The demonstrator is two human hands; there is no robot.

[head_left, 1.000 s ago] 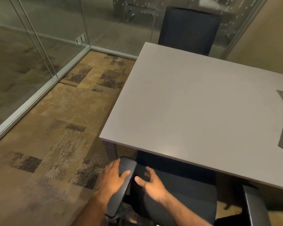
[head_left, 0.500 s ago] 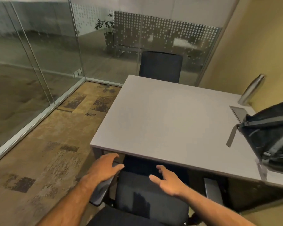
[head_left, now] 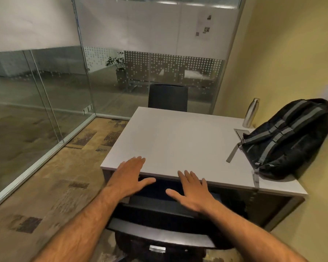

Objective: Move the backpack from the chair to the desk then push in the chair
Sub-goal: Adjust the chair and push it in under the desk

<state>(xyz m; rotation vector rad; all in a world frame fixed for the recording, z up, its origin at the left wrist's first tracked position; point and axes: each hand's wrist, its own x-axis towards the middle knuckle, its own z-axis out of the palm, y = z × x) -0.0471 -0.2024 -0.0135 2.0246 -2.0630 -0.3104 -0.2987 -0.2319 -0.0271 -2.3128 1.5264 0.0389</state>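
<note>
While both forearms reach forward from the bottom of the view, the chair (head_left: 159, 235) sits right below them, its dark backrest top nearest the camera and its seat tucked under the near edge of the desk (head_left: 178, 140). Left hand (head_left: 129, 176) is flat and spread, fingers apart, palm down over the desk's near left corner, thumb pointing right above the dark gap under the desktop; it grips nothing, though whether the palm actually rests on the surface is hard to tell. Right hand (head_left: 191, 191) is open too, fingers fanned, hovering over the chair with its fingertips at the desk edge, holding nothing. Moving up, the pale grey desktop lies mostly bare across the middle. Over on the right side, there's the backpack (head_left: 290, 140), black with grey straps, lying on the desk and leaning against the yellow wall (head_left: 292, 53), one loose strap trailing left across the surface. Just behind it, a steel bottle (head_left: 251, 113) stands upright near the wall, beside a small rectangular hatch (head_left: 240, 131) in the desktop. Further back, a second dark chair (head_left: 168, 97) stands at the far side of the desk. Beyond that, glass partitions (head_left: 45, 87) with a dotted frosting, and a potted plant (head_left: 117, 67) behind them.
</note>
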